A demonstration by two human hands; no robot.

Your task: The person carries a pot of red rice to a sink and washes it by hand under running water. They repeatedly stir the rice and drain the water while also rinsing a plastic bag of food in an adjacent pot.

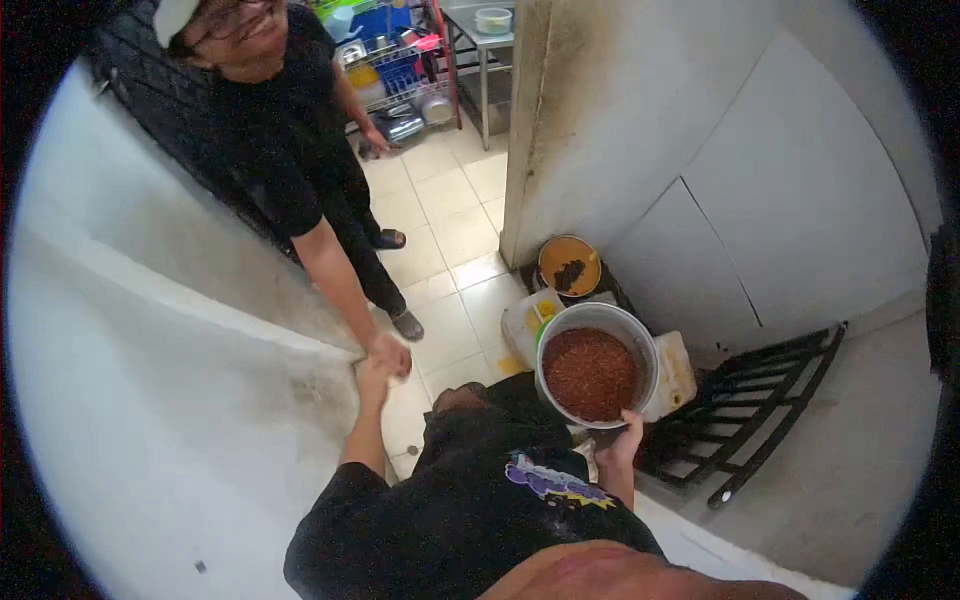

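A round metal pot [648,345] full of reddish-brown, grainy food [592,375] is at the right of my body. My right hand [622,440] grips its near rim, with the thumb over the edge. On the left, my left hand [378,362] is closed around the hand of another person [392,354], who stands facing me in dark clothes. Our two hands are clasped near the corner of the white wall. The other hand of that person [375,140] hangs beside their leg.
Behind the pot stand plastic jerrycans [677,375] and a round tub with an orange inside [570,265]. A black metal railing [770,410] is at the right. Beyond the doorway, a dish rack [395,75] and a metal table [482,35] stand on the tiled floor [435,205].
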